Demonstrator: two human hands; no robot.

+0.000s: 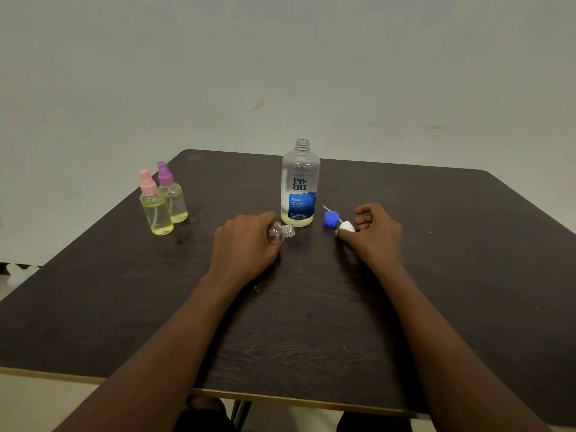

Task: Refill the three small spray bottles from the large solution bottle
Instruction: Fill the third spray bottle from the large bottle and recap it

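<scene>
The large clear solution bottle [300,185] with a blue label stands uncapped at the table's middle, a little yellowish liquid at its bottom. My left hand [246,241] grips a small clear spray bottle [282,232], tilted, with its neck open and pointing right. My right hand [372,235] pinches a white spray head [346,227] whose thin tube runs up to the left. A blue cap [331,218] lies on the table beside it. At the far left stand two small bottles of yellow liquid, one with a pink sprayer [155,207], one with a purple sprayer [173,194].
The dark wooden table [311,322] reaches the frame's lower edge, with a pale wall behind it. White objects [18,272] lie on the floor at the left. Table legs show below the front edge.
</scene>
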